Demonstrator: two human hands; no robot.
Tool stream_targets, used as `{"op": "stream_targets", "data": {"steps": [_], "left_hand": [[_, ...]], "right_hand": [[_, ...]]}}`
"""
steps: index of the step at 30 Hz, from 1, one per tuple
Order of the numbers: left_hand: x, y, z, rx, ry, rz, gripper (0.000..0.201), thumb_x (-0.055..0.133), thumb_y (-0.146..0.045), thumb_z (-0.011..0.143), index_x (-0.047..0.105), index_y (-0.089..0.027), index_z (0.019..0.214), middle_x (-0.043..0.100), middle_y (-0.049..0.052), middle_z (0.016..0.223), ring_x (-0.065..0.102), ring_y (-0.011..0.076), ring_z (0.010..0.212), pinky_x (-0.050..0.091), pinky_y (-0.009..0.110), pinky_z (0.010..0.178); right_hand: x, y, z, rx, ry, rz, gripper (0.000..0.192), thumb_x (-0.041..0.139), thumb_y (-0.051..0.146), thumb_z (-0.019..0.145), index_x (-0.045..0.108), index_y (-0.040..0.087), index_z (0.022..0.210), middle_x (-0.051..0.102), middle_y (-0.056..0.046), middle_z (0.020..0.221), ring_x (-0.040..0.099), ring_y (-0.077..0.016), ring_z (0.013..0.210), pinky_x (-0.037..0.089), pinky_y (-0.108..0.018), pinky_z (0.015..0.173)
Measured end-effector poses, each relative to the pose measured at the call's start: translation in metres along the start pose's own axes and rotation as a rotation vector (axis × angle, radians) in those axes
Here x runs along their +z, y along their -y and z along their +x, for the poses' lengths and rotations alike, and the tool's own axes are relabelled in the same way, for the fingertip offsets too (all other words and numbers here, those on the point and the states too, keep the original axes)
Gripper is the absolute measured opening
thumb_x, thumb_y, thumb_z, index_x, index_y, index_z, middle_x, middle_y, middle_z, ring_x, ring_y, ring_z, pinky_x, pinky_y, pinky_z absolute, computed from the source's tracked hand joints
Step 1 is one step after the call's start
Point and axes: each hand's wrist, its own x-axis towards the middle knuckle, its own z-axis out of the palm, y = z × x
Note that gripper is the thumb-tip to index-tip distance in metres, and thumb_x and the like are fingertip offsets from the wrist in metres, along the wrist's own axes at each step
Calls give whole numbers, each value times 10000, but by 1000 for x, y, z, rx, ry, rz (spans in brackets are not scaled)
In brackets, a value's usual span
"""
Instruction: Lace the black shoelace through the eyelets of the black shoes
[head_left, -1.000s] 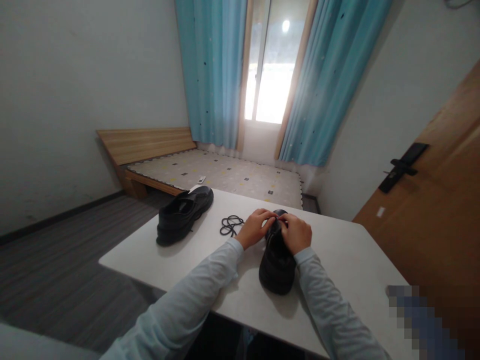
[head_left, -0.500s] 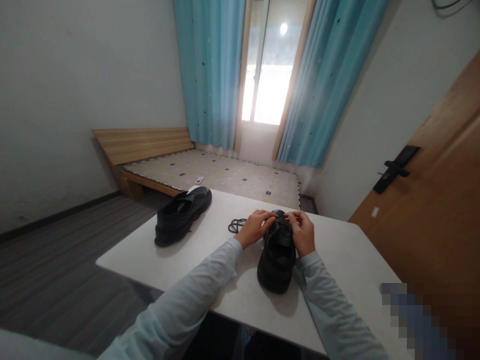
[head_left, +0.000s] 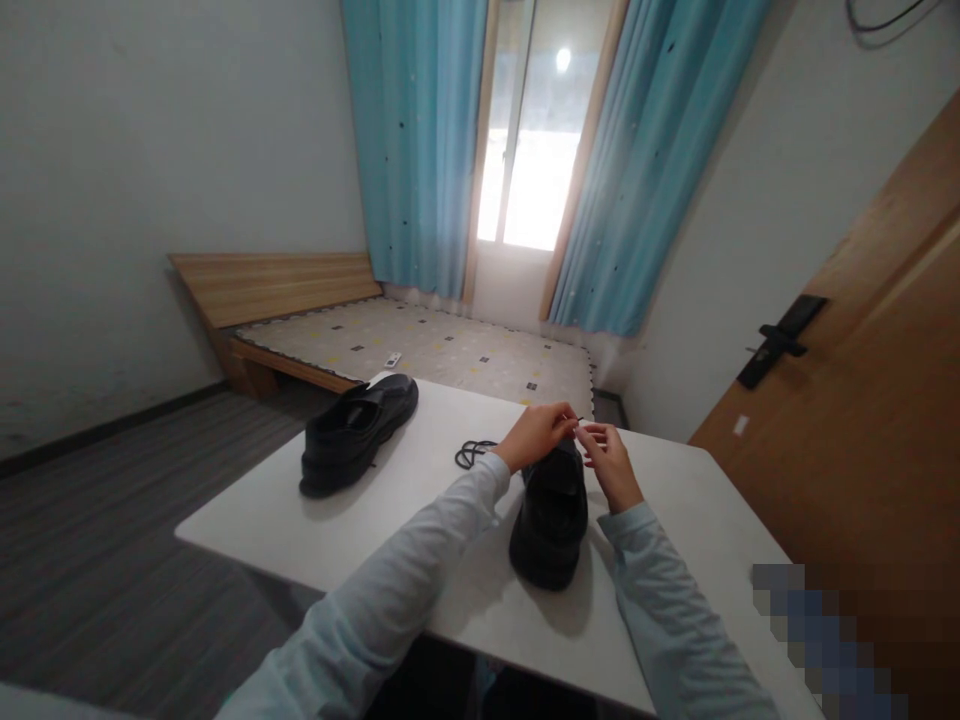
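A black shoe (head_left: pixel 551 520) stands upright on the white table, heel toward me, its toe mostly hidden behind my hands. Above its front, my left hand (head_left: pixel 544 430) pinches a thin dark shoelace (head_left: pixel 580 420), of which only a short end shows. From the other side my right hand (head_left: pixel 606 458) meets it, thumb and forefinger closed at the lace and the other fingers loosely bent. Left of the hands a black lace (head_left: pixel 474 454) lies in loops on the tabletop. The matching black shoe (head_left: pixel 360 430) sits farther left, away from both hands.
The white table (head_left: pixel 420 530) has its near edge close to my body. Behind it stands a low bed (head_left: pixel 442 335) with a small white remote (head_left: pixel 393 360) on it. A wooden door (head_left: pixel 847 400) is at the right, and blue curtains (head_left: pixel 412 150) flank the window.
My left hand has moved right and up from the shoe's side to above its front. My right hand has shifted slightly, and the fingertips of both hands now meet at the lace.
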Motion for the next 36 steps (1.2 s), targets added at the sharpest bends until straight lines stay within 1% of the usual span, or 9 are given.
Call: {"op": "stream_targets", "data": {"steps": [3, 5, 8, 11, 17, 21, 25, 29, 36], "left_hand": [[11, 3, 2, -50, 7, 38, 193, 476, -265, 830, 638, -170, 873, 683, 21, 797, 602, 135, 750, 436, 218, 702], [17, 5, 1, -67, 22, 39, 200, 467, -264, 829, 643, -171, 852, 681, 22, 803, 600, 137, 757, 435, 221, 707], [23, 8, -2, -63, 14, 12, 217, 450, -271, 843, 644, -177, 861, 681, 14, 811, 599, 129, 760, 432, 217, 713], [25, 10, -5, -31, 21, 14, 199, 493, -289, 831, 655, -179, 867, 683, 13, 814, 598, 130, 754, 432, 218, 704], [24, 9, -5, 84, 61, 96, 159, 564, -260, 801, 689, -174, 847, 682, 26, 808, 594, 139, 756, 429, 228, 721], [25, 9, -5, 77, 89, 109, 145, 577, -197, 781, 692, -170, 866, 680, 27, 807, 598, 135, 751, 436, 223, 727], [25, 8, -6, 88, 93, 143, 126, 576, -156, 769, 685, -159, 833, 671, 32, 793, 595, 139, 754, 442, 226, 733], [24, 6, -7, 103, 90, 188, 140, 552, -129, 775, 678, -152, 832, 659, 45, 813, 591, 144, 772, 444, 230, 744], [24, 3, -8, 108, 105, 219, 144, 551, -143, 781, 685, -154, 834, 647, 55, 817, 588, 150, 765, 448, 239, 748]], "right_hand": [[-5, -3, 3, 149, 137, -24, 331, 679, 379, 569, 552, 185, 805, 570, -5, 699, 539, -143, 606, 424, -248, 501], [-9, -1, 3, 230, 196, 9, 295, 665, 318, 570, 556, 190, 812, 572, 7, 686, 538, -128, 582, 421, -236, 492], [-14, 3, 3, 332, 194, 80, 252, 621, 238, 582, 547, 201, 820, 578, 18, 699, 545, -111, 568, 442, -232, 501], [-19, 6, 4, 391, 179, 137, 235, 574, 177, 576, 537, 202, 807, 575, 25, 679, 544, -104, 545, 453, -230, 486], [-26, 3, 8, 415, 218, 213, 242, 528, 123, 564, 527, 195, 794, 600, 20, 632, 559, -110, 505, 463, -238, 465], [-31, 0, 11, 425, 258, 232, 253, 519, 100, 561, 532, 188, 799, 594, 24, 580, 578, -119, 502, 475, -245, 475], [-34, 0, 12, 434, 261, 249, 275, 517, 73, 553, 535, 184, 804, 573, 37, 528, 579, -119, 491, 478, -241, 481], [-35, 2, 12, 442, 266, 263, 282, 523, 65, 552, 537, 182, 809, 590, 28, 545, 582, -119, 502, 477, -241, 483], [-36, 5, 11, 440, 276, 250, 236, 556, 90, 569, 542, 184, 784, 596, 15, 541, 583, -126, 503, 487, -256, 488]]}}
